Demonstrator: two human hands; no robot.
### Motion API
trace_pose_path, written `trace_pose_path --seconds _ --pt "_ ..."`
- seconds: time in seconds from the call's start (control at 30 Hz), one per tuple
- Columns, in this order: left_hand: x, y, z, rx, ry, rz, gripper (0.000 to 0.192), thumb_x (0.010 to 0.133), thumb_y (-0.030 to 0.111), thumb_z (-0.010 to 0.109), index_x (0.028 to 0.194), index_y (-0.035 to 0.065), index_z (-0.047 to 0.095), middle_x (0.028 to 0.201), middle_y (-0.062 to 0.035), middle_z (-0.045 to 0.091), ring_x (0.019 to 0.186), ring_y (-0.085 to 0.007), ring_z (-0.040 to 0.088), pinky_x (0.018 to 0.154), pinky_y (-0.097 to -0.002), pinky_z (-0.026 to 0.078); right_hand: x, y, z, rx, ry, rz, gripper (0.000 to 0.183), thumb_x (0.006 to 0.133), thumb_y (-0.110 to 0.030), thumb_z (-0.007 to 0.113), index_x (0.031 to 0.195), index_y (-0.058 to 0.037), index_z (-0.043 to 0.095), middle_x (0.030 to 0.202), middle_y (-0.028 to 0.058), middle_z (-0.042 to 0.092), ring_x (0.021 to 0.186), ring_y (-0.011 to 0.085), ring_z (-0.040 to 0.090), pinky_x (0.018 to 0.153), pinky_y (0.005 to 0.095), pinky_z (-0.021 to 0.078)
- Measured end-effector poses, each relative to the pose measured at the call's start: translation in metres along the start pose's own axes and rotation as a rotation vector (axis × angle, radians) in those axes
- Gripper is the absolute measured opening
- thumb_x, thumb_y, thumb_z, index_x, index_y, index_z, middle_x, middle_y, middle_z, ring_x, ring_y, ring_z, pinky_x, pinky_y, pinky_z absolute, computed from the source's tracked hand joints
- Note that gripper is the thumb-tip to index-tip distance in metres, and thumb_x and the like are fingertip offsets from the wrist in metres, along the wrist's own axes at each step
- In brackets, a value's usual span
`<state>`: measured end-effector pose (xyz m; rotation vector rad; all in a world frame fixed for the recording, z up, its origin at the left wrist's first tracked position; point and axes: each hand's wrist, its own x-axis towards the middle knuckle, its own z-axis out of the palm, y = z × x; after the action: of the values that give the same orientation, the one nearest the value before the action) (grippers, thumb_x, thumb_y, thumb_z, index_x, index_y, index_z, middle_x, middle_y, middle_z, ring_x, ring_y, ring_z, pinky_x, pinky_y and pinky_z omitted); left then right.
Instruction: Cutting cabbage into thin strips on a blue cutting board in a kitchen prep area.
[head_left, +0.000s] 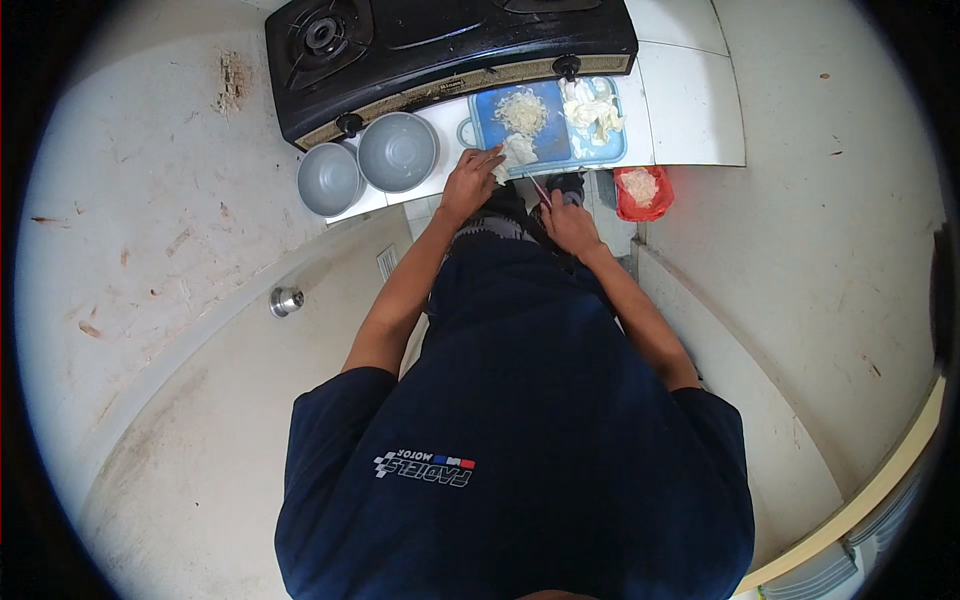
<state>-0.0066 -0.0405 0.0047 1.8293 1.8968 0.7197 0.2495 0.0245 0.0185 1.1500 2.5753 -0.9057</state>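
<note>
My left hand (472, 180) holds pale cabbage leaves (519, 152) at the front left of a blue cutting board (551, 142). In my right hand (574, 223) is a knife (540, 192) with a dark reddish handle. Its blade points up toward the board's front edge, just right of the held leaves, and only a little of it shows. Behind the leaves lies a heap of shredded cabbage (521, 112). More loose cabbage leaves (592, 109) rest on the lighter right section of the board.
Two grey bowls (397, 152) (328, 180) stand left of the board on the white tiled counter (694, 112). A black gas stove (450, 52) sits close behind. Below the counter's front edge, at right, a red plastic bag (664, 202) contains pale shreds. A door with a round knob (286, 301) is at left.
</note>
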Motion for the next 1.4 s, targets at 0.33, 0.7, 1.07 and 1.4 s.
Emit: trace_pose_path --seconds 0.33,0.7,1.07,1.4 --pt "-0.001 0.01 0.003 -0.053 0.045 -0.041 0.047 0.084 -0.003 0.063 0.13 0.0061 0.068 0.146 -0.0044 0.061 0.119 -0.032 0.057 0.106 -0.0402 0.05 0.007 0.003 0.002 0.061 0.056 -0.029 0.037 0.106 -0.033 0.05 0.106 0.0039 0.051 0.071 0.0269 0.069 0.068 0.049 0.07 0.064 0.0565 0.0574" --pt "-0.001 0.003 0.009 0.004 0.068 0.003 0.044 0.086 0.002 0.067 0.129 0.0061 0.07 0.144 -0.0058 0.062 0.118 -0.0316 0.058 0.104 -0.0408 0.051 -0.002 0.002 -0.012 0.012 0.1 -0.038 0.035 0.104 -0.032 0.054 0.105 0.003 0.055 0.07 0.0248 0.069 0.067 0.0457 0.071 0.064 0.0567 0.0572" --pt "0.001 0.009 0.01 -0.009 0.073 -0.052 0.043 0.084 0.002 0.068 0.127 0.0067 0.071 0.142 -0.0052 0.064 0.116 -0.031 0.06 0.103 -0.0405 0.051 0.026 -0.006 -0.009 0.008 0.074 -0.038 0.036 0.104 -0.032 0.053 0.108 0.0039 0.055 0.071 0.0253 0.069 0.068 0.0461 0.071 0.062 0.057 0.0575" --pt "-0.001 0.01 0.011 -0.013 0.086 -0.08 0.042 0.085 0.003 0.067 0.126 0.008 0.072 0.143 -0.0034 0.064 0.118 -0.0294 0.059 0.103 -0.0391 0.052 -0.016 0.021 0.0 0.007 0.047 -0.014 0.033 0.104 -0.032 0.054 0.11 0.0013 0.052 0.068 0.0263 0.066 0.065 0.0481 0.068 0.062 0.0585 0.0556"
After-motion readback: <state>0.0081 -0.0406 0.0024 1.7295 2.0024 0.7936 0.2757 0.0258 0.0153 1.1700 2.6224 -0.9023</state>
